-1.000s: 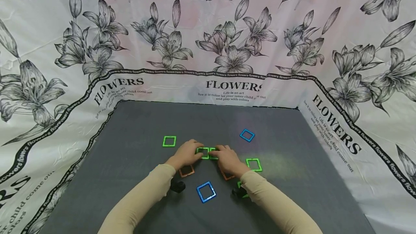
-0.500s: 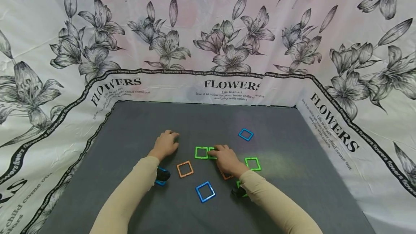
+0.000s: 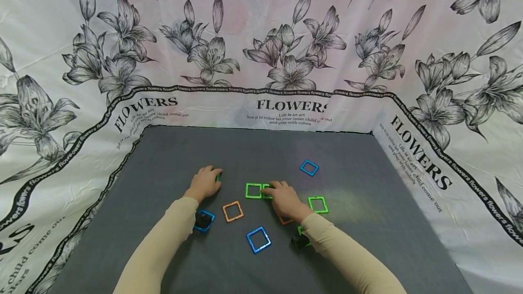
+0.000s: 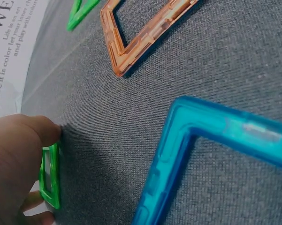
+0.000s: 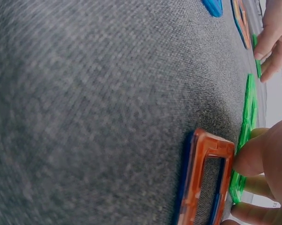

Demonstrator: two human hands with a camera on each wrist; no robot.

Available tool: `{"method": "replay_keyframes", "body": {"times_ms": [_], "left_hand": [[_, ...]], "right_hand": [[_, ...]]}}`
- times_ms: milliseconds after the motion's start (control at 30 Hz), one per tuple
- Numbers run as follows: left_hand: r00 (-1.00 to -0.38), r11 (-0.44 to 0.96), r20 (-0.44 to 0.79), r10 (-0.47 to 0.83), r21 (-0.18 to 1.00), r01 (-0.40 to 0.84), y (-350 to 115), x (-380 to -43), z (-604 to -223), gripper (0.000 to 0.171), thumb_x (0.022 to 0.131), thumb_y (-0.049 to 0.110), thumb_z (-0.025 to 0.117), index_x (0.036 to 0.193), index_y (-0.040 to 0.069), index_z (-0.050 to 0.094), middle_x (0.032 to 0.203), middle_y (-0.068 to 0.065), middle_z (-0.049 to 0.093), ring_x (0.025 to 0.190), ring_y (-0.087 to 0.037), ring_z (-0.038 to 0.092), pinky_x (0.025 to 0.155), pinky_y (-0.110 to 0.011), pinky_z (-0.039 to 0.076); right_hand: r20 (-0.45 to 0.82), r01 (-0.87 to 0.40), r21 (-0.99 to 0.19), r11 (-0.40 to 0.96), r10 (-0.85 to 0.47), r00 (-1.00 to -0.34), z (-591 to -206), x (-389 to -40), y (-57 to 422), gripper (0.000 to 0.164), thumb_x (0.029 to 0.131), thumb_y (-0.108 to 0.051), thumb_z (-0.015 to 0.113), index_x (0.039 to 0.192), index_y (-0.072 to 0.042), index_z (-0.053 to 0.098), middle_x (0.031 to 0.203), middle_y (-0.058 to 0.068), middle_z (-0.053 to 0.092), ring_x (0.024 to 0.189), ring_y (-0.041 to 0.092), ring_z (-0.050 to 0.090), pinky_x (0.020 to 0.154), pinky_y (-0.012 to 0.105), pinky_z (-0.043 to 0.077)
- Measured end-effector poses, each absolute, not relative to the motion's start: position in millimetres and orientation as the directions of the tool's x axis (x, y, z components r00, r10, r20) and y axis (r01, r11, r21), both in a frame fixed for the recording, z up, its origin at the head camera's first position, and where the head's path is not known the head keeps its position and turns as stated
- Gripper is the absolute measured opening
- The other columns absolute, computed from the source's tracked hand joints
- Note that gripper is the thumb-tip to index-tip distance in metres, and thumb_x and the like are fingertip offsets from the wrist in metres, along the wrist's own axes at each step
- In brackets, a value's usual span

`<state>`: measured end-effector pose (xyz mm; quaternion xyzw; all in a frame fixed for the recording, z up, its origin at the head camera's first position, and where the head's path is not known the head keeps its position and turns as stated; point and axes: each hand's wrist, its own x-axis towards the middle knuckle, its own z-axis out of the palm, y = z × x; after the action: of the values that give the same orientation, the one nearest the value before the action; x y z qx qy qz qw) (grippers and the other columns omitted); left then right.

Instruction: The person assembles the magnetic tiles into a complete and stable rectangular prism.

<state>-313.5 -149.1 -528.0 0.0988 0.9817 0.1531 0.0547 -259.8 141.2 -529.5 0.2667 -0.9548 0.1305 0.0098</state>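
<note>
In the head view my left hand [image 3: 203, 183] is at the left, holding a green square magnetic tile [image 4: 55, 187] between thumb and fingers. The hand covers most of that tile from above. Toward the middle, two green square tiles lie edge to edge. My right hand [image 3: 287, 201] grips the right one [image 3: 263, 191] of this pair, while the left one [image 3: 247, 191] lies untouched. The right wrist view shows my thumb on the near side of the pair [image 5: 246, 126], with fingers beyond. An orange tile [image 5: 192, 183] lies partly under the right hand.
Loose tiles lie around on the grey table [image 3: 347, 257]: an orange one [image 3: 236, 218], a blue one [image 3: 250, 244] in front, another blue one [image 3: 306, 171] behind, and a green one [image 3: 320, 212] at right. A blue tile [image 3: 212, 222] lies below the left wrist. Flower-printed cloth [image 3: 229, 117] surrounds the table.
My left hand has left the green pair, moved left and taken hold of the lone green tile there. My right hand has stayed on the pair.
</note>
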Motion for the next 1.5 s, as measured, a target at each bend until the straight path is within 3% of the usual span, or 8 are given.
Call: {"method": "replay_keyframes", "body": {"times_ms": [500, 867, 1067, 1500], "left_hand": [[-0.973, 0.946, -0.094, 0.213, 0.269, 0.181, -148.8, -309.5, -525.1, 0.049, 0.099, 0.023, 0.059, 0.147, 0.012, 0.056, 0.148, -0.025, 0.052, 0.129, -0.048, 0.052, 0.1, -0.062, 0.046], [-0.972, 0.948, -0.016, 0.234, 0.225, 0.225, -148.2, -304.2, -527.2, 0.042, 0.101, 0.027, 0.062, 0.139, 0.009, 0.063, 0.133, -0.025, 0.059, 0.114, -0.045, 0.057, 0.095, -0.059, 0.051], [-0.969, 0.948, -0.034, 0.244, 0.217, 0.231, -150.0, -305.9, -527.7, 0.041, 0.103, 0.032, 0.059, 0.138, 0.01, 0.065, 0.129, -0.024, 0.06, 0.109, -0.043, 0.058, 0.093, -0.058, 0.052], [-0.94, 0.933, -0.057, 0.337, 0.155, 0.325, -148.5, -305.4, -509.9, 0.035, 0.105, 0.027, 0.056, 0.131, 0.006, 0.069, 0.13, -0.014, 0.071, 0.115, -0.034, 0.069, 0.097, -0.05, 0.055]], "right_hand": [[0.091, -0.511, -0.246, 0.824, -0.505, -0.858, -527.9, -258.5, 141.3, 0.044, 0.097, 0.004, 0.052, 0.131, -0.017, 0.07, 0.139, 0.021, 0.06, 0.115, 0.044, 0.059, 0.081, 0.056, 0.055], [0.1, -0.518, -0.249, 0.818, -0.511, -0.854, -530.1, -258.6, 142.2, 0.044, 0.096, 0.004, 0.053, 0.131, -0.017, 0.07, 0.139, 0.022, 0.06, 0.113, 0.044, 0.059, 0.08, 0.056, 0.054], [0.107, -0.519, -0.255, 0.816, -0.51, -0.854, -529.1, -258.9, 142.3, 0.045, 0.095, 0.004, 0.053, 0.13, -0.017, 0.071, 0.139, 0.022, 0.061, 0.11, 0.044, 0.059, 0.077, 0.056, 0.054], [0.105, -0.511, -0.243, 0.825, -0.501, -0.859, -531.5, -259.4, 142.5, 0.045, 0.095, 0.004, 0.053, 0.131, -0.017, 0.071, 0.139, 0.021, 0.061, 0.111, 0.043, 0.059, 0.078, 0.055, 0.054]]}}
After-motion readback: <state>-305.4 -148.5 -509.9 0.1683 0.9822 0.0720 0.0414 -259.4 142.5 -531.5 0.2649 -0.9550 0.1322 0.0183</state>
